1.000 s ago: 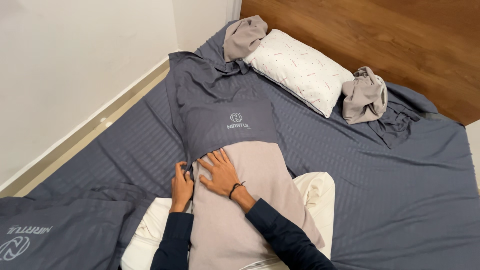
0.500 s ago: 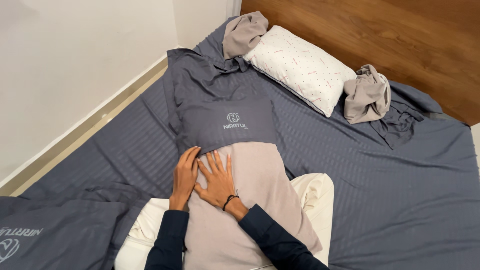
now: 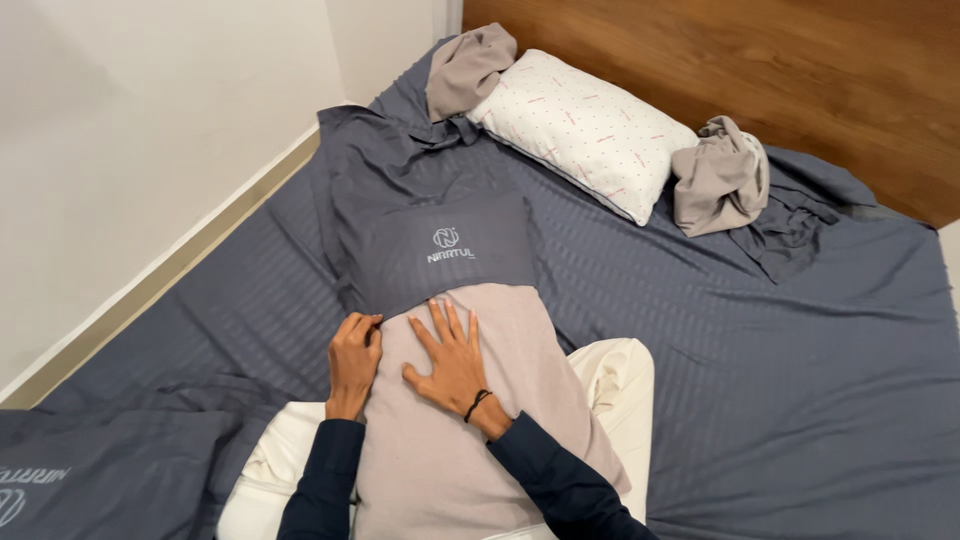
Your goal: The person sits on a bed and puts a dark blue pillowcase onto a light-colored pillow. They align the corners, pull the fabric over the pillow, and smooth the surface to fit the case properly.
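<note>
The right hand lies spread flat on a taupe fabric-covered pillow; the left hand, laid flat half a second ago, now curls at nine o'clock, pinching the hem of a dark grey striped pillowcase sheathing the pillow's far end. At one o'clock, a white dotted pillow rests on the grey-sheeted bed.

white walls, wooden floor, bed in grey sheet.
</note>
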